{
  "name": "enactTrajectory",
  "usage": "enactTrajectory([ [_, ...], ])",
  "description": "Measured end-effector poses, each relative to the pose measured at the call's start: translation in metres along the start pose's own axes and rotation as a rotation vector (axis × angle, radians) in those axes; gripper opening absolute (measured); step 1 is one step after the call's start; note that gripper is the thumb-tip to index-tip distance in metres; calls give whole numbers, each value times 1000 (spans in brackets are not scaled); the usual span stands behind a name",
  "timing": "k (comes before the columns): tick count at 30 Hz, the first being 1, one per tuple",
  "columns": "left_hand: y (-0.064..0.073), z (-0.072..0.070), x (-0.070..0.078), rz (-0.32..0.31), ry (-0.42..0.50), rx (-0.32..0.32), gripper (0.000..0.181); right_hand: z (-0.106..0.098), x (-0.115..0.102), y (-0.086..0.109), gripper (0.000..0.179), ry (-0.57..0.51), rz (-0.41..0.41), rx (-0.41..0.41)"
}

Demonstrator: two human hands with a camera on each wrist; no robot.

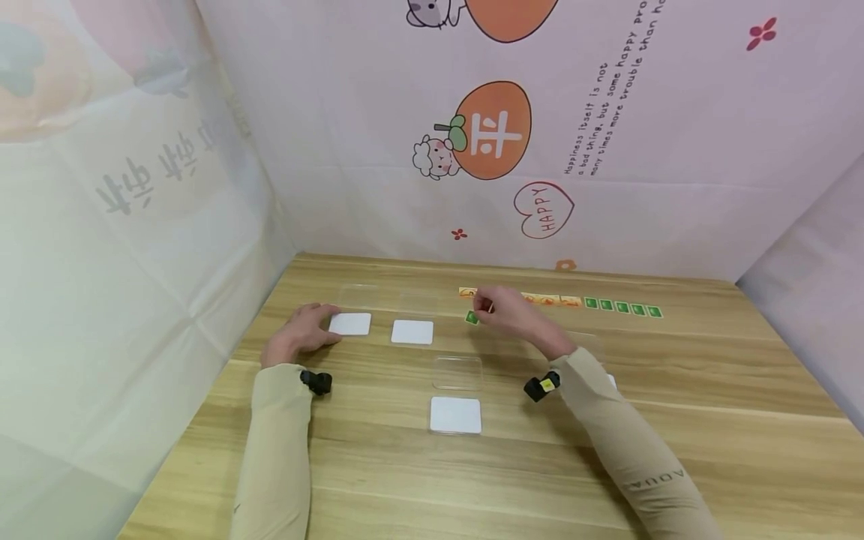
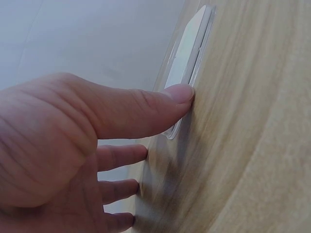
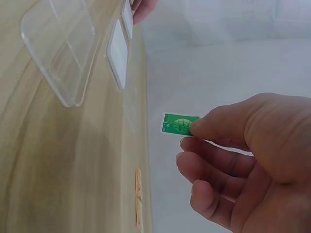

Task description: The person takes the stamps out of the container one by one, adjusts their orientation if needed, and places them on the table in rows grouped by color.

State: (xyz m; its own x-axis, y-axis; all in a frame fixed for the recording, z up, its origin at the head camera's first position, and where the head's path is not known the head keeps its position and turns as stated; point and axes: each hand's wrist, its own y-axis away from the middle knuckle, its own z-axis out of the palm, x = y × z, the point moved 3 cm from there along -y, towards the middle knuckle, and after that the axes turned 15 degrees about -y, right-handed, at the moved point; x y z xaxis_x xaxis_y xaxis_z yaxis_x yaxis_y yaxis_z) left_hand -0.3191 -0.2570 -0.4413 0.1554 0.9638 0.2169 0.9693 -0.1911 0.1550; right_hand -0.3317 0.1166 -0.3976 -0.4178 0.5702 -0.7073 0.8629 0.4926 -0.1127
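My left hand (image 1: 305, 331) spans the near-left white card in a clear case (image 1: 350, 324), its thumb (image 2: 167, 104) against one edge. In the left wrist view several other fingertips touch the wood, and the index finger is hidden behind the thumb. Raised above the table, my right hand (image 1: 509, 315) pinches a small green stamp-like piece (image 3: 179, 124) between thumb and forefinger. The piece has a pale border and a light-green domed print. A second cased white card (image 1: 412, 331) lies between the hands, and a third (image 1: 455, 415) is closer to me.
Clear empty cases or lids (image 1: 457, 373) lie near the white cards. Along the back runs a row of orange pieces (image 1: 570, 301), continued by several green pieces (image 1: 622, 307). Printed cloth (image 1: 378, 150) walls the table at the back and sides.
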Motion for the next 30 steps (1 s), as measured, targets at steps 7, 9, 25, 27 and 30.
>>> enactTrajectory([
  [7, -3, 0, 3, 6, -5, 0, 60, -2, 7, 4, 7, 8, -23, -21],
  [9, -2, 0, 4, 8, -2, 0, 60, -2, 10, 4, 7, 4, -17, -21],
  [25, 0, 2, 0, 21, -10, 9, 58, -18, 21, 5, 4, -24, 22, 11],
  [27, -1, 2, 0, 16, -4, 5, 58, -19, 23, 5, 4, -26, 29, 14],
  [30, -1, 2, 1, 23, -5, 6, 58, -20, 25, 6, 5, -32, 40, 17],
])
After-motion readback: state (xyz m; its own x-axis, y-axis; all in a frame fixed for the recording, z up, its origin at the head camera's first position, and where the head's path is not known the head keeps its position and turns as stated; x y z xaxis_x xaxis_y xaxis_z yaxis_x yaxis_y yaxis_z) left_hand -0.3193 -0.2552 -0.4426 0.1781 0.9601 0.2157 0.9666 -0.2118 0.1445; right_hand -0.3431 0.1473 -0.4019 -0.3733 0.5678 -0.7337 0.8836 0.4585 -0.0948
